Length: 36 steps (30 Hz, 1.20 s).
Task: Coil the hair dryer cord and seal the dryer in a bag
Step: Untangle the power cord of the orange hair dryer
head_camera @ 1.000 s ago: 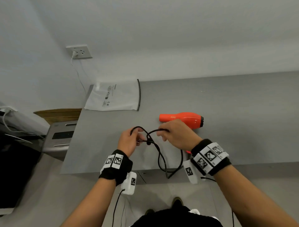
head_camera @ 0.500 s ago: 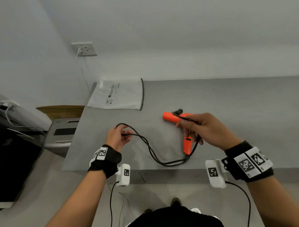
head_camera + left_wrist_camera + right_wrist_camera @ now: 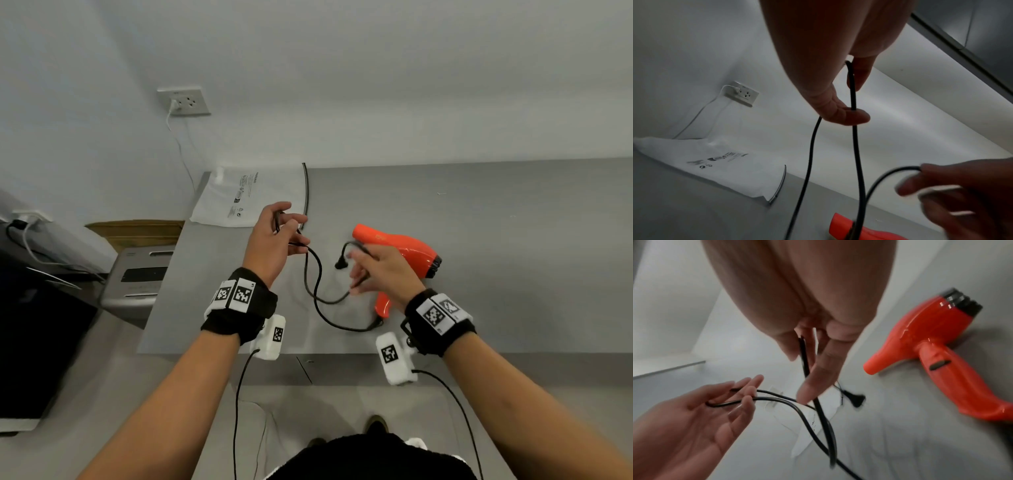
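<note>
Two neighbours: white bag (image 3: 236, 197) far-left on table (image 3: 479, 219), wall socket (image 3: 185, 101) above.

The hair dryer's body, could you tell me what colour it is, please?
Bright orange hair dryer; right wrist view shows it best.

A grey table (image 3: 479, 212) stands against a white wall (image 3: 342, 68) with a socket (image 3: 185, 101); perhaps a shredder (image 3: 137, 277) sits beside it.

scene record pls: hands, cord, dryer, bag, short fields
left hand: raised, fingers curled round a loop of cord
right hand: pinches cord near plug
hair dryer: orange, lying on table, not held
bag: white, flat, far left of table, untouched
coil: partly done
</note>
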Each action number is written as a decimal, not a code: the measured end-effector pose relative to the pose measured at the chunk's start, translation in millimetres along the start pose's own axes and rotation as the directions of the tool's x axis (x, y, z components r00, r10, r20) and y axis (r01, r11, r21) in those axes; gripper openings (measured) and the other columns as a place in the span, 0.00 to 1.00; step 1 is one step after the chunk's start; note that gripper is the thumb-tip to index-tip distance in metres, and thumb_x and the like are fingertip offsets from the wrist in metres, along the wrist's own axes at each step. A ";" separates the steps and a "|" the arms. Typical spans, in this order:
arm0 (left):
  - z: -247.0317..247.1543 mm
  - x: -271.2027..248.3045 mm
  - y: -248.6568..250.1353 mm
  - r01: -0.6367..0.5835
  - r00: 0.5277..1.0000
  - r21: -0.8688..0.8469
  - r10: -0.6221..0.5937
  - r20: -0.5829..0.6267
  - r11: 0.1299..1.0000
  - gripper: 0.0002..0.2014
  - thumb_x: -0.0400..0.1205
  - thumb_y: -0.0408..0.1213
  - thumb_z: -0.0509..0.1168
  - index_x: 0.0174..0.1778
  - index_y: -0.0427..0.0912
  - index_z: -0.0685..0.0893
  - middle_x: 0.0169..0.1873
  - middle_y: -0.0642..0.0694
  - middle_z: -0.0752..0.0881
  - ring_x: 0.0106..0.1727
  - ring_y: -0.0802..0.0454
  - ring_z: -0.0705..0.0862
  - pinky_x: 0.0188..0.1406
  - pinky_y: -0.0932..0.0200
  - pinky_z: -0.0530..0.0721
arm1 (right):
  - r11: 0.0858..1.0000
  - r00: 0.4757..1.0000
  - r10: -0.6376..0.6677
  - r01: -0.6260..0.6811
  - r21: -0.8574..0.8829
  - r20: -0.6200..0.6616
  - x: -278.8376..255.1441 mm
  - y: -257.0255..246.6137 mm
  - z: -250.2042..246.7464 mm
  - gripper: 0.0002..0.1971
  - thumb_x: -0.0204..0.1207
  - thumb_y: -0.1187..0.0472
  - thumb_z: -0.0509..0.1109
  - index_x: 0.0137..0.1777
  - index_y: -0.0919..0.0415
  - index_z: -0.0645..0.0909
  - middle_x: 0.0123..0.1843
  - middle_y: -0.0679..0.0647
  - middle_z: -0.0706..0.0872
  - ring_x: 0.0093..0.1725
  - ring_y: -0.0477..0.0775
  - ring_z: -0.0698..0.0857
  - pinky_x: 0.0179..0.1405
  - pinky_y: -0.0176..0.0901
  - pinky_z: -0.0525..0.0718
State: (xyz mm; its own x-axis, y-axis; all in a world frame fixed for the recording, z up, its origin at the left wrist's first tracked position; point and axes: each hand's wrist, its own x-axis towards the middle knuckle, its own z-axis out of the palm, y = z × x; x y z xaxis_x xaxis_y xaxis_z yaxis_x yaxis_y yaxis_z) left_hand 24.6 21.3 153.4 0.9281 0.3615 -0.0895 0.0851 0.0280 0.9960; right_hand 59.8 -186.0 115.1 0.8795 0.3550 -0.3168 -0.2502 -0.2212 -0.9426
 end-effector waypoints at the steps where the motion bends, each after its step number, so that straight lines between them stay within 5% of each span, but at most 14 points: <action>1: 1.4 -1.8 0.3 -0.002 1.000 -0.006 0.002 0.004 1.000 0.15 0.88 0.27 0.58 0.71 0.39 0.74 0.60 0.32 0.87 0.42 0.40 0.87 0.45 0.46 0.91 | 0.997 1.000 -0.009 0.010 0.078 -0.024 5.9 0.8 0.5 0.12 0.86 0.63 0.67 0.63 0.71 0.82 0.45 0.63 0.84 0.41 0.59 0.89 0.48 0.55 0.94; 3: 4.1 -5.4 1.6 0.002 1.000 -0.031 -0.001 0.014 1.000 0.16 0.88 0.27 0.59 0.72 0.38 0.74 0.61 0.32 0.86 0.44 0.40 0.88 0.50 0.43 0.91 | 0.998 0.994 -0.059 0.060 0.013 -0.097 18.6 7.6 -0.9 0.20 0.81 0.60 0.71 0.72 0.65 0.79 0.57 0.58 0.85 0.53 0.56 0.89 0.63 0.57 0.89; 5: 6.2 -9.4 5.2 0.005 1.000 -0.076 -0.003 0.031 0.997 0.17 0.88 0.26 0.58 0.73 0.37 0.74 0.62 0.31 0.86 0.46 0.40 0.88 0.54 0.41 0.91 | 0.951 0.981 -0.138 0.093 -0.294 -0.135 24.1 14.6 -3.7 0.27 0.76 0.60 0.74 0.76 0.60 0.77 0.67 0.57 0.83 0.59 0.56 0.87 0.67 0.54 0.85; 8: 9.9 -15.1 12.3 -0.005 0.998 -0.140 0.013 0.057 0.990 0.17 0.89 0.27 0.58 0.74 0.35 0.73 0.62 0.31 0.85 0.48 0.39 0.88 0.57 0.41 0.90 | 0.891 0.985 -0.160 0.115 -0.439 -0.065 16.8 18.8 2.0 0.20 0.77 0.62 0.74 0.69 0.60 0.81 0.59 0.59 0.88 0.49 0.56 0.89 0.55 0.58 0.90; 11: 17.7 -21.6 19.8 -0.024 0.993 -0.167 0.044 0.114 0.986 0.16 0.89 0.28 0.59 0.74 0.34 0.73 0.61 0.29 0.86 0.49 0.39 0.89 0.57 0.41 0.90 | 0.896 0.994 0.003 0.045 -0.441 0.107 5.6 23.1 20.6 0.21 0.77 0.51 0.76 0.67 0.54 0.77 0.45 0.61 0.92 0.35 0.56 0.89 0.33 0.53 0.92; 13: 25.1 -25.8 24.4 -0.029 0.985 -0.179 0.058 0.163 0.984 0.16 0.89 0.28 0.59 0.74 0.33 0.73 0.61 0.27 0.85 0.49 0.39 0.89 0.57 0.39 0.90 | 0.853 0.987 0.052 0.036 -0.520 0.153 8.4 28.6 33.8 0.25 0.75 0.45 0.76 0.70 0.49 0.74 0.43 0.60 0.92 0.32 0.55 0.89 0.28 0.47 0.88; 16: 35.6 -31.5 27.6 -0.013 0.977 -0.186 0.051 0.205 0.982 0.16 0.90 0.30 0.59 0.74 0.32 0.73 0.60 0.28 0.86 0.50 0.37 0.88 0.60 0.35 0.88 | 0.848 0.989 0.064 0.017 -0.530 0.133 18.2 25.8 49.9 0.13 0.81 0.47 0.68 0.60 0.51 0.79 0.37 0.57 0.89 0.28 0.54 0.85 0.25 0.48 0.87; 18: 37.5 -33.0 25.8 -0.016 0.982 -0.193 0.052 0.183 0.981 0.17 0.90 0.33 0.59 0.74 0.34 0.74 0.59 0.30 0.87 0.52 0.38 0.89 0.61 0.34 0.87 | 0.876 0.993 0.049 0.007 -0.482 0.104 24.3 18.5 52.8 0.13 0.85 0.51 0.63 0.51 0.61 0.83 0.34 0.56 0.86 0.27 0.53 0.84 0.31 0.54 0.90; 24: 5.1 -33.5 -8.9 -0.037 0.990 -0.240 0.003 -0.138 0.970 0.18 0.91 0.49 0.52 0.78 0.55 0.70 0.55 0.39 0.92 0.57 0.47 0.89 0.53 0.47 0.92 | 0.989 0.992 -0.088 0.097 -0.109 0.090 25.1 -13.2 37.4 0.17 0.88 0.56 0.61 0.46 0.67 0.84 0.34 0.60 0.85 0.31 0.58 0.85 0.27 0.48 0.86; 28: 0.8 -31.1 -67.6 0.195 0.970 0.025 -0.189 -0.153 0.980 0.20 0.87 0.27 0.56 0.75 0.40 0.71 0.48 0.44 0.89 0.50 0.49 0.86 0.51 0.50 0.88 | 0.973 0.984 -0.145 0.122 0.198 0.105 18.4 -39.4 29.7 0.15 0.90 0.58 0.59 0.48 0.68 0.81 0.34 0.64 0.82 0.31 0.60 0.84 0.28 0.48 0.85; 31: 13.0 -29.2 -94.6 0.280 0.959 0.344 -0.278 -0.058 0.896 0.14 0.82 0.25 0.61 0.62 0.39 0.81 0.48 0.49 0.87 0.56 0.44 0.87 0.61 0.46 0.86 | 0.926 0.980 -0.177 0.134 0.353 0.091 13.5 -55.4 23.9 0.15 0.90 0.58 0.59 0.48 0.67 0.81 0.33 0.62 0.82 0.33 0.60 0.86 0.35 0.51 0.87; 34: 19.4 -31.5 -88.8 0.257 0.957 0.438 -0.164 -0.240 0.862 0.10 0.79 0.26 0.63 0.48 0.44 0.84 0.45 0.48 0.87 0.48 0.47 0.85 0.52 0.56 0.82 | 0.887 0.978 -0.204 0.165 0.432 0.045 9.6 -70.0 15.4 0.16 0.90 0.57 0.59 0.47 0.67 0.81 0.31 0.58 0.83 0.36 0.62 0.88 0.47 0.59 0.88; 36: 23.0 -33.7 -89.2 0.261 0.965 0.474 -0.230 -0.124 0.841 0.15 0.78 0.25 0.60 0.34 0.44 0.89 0.36 0.46 0.91 0.42 0.46 0.88 0.50 0.55 0.86 | 0.860 0.977 -0.213 0.177 0.479 0.022 6.2 -79.5 9.5 0.16 0.91 0.57 0.58 0.48 0.67 0.81 0.31 0.58 0.82 0.38 0.63 0.89 0.56 0.66 0.86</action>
State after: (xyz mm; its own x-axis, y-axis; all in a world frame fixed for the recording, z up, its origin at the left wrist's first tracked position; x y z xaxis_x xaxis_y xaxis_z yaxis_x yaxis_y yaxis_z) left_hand -6.0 -14.9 67.5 0.8312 0.4583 -0.3148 0.4860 -0.3238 0.8118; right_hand 81.3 -157.6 187.1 0.9035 0.4141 -0.1106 -0.2532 0.3075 -0.9172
